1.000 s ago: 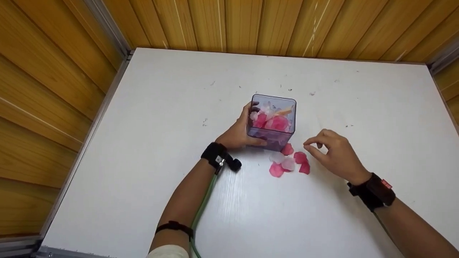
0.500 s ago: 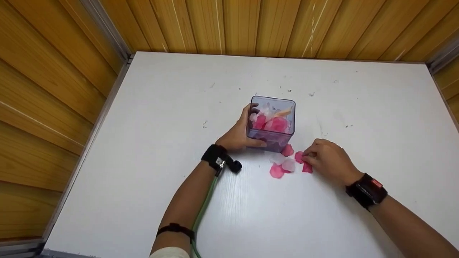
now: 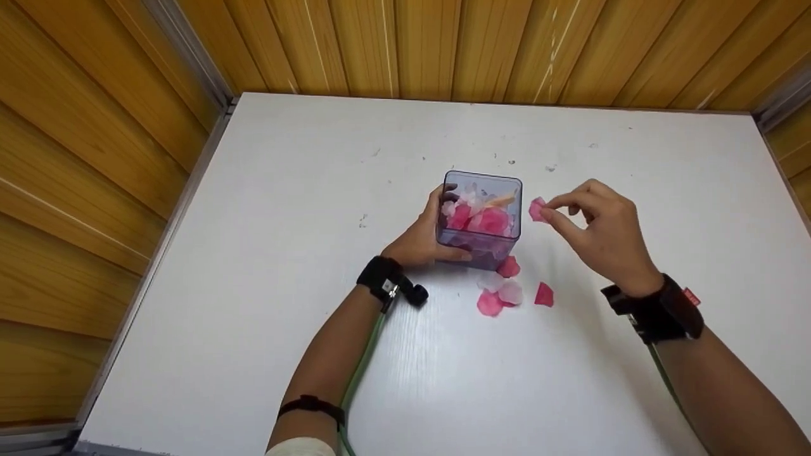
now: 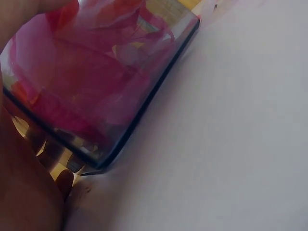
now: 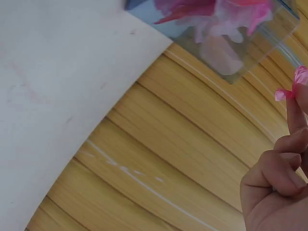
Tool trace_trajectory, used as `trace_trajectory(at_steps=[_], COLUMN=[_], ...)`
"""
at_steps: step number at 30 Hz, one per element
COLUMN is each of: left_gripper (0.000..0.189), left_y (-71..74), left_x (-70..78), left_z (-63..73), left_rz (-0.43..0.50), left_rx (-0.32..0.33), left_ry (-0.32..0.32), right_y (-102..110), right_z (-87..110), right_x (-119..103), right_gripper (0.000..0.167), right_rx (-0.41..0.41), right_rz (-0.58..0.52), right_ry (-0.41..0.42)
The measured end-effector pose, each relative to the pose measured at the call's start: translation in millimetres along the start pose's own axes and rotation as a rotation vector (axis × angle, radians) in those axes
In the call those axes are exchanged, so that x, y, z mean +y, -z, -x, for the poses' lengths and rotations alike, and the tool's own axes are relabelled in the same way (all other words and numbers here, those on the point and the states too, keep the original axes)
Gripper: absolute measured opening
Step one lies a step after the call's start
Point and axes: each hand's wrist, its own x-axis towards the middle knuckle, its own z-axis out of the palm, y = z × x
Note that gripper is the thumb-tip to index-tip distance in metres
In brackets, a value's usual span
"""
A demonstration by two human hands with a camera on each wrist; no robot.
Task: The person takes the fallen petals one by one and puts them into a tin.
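My left hand (image 3: 418, 235) grips a clear, bluish square container (image 3: 485, 250) from its left side, thumb across the near wall and fingers behind. Pink, white and peach petals (image 3: 491, 220) fill part of it; through its wall in the left wrist view they show as a pink mass (image 4: 91, 72). Beyond the container's right side, above the table, my right hand (image 3: 605, 231) pinches a pink petal (image 3: 537, 209) between thumb and index finger. That petal (image 5: 301, 76) appears crumpled at the fingertips in the right wrist view.
On the white table (image 3: 285, 190), a few pink and white petals (image 3: 490, 303) lie in front of the container, one red-pink petal (image 3: 544, 294) apart to their right. A wood-panelled wall (image 3: 424, 47) stands behind the table. A green cable (image 3: 364, 354) runs along the left forearm.
My right hand came down to the loose petals, pinched a pink one and lifted it up toward the container's right side. The left hand and container stayed put.
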Motion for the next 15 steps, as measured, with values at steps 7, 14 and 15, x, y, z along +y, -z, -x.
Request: trace_trajectory(at_steps=[7, 14, 15], left_gripper=[0.126, 0.125, 0.125], left_y=[-2.5, 0.1, 1.0], left_x=[-2.1, -1.2, -0.9], left_z=[2.5, 0.4, 0.5], left_rz=[-0.016, -0.012, -0.01], left_rx=[0.001, 0.005, 0.006], left_ry=[0.011, -0.007, -0.008], right_y=[-34.3, -32.4, -28.4], right_z=[-16.6, -17.3, -16.3], right_x=[-21.6, -17.1, -15.3], right_gripper=[0.018, 0.017, 0.017], right_rx=[-0.116, -0.107, -0.1], right_rz=[0.028, 0.003, 0.001], right_ry=[0.088, 0.112, 0.11])
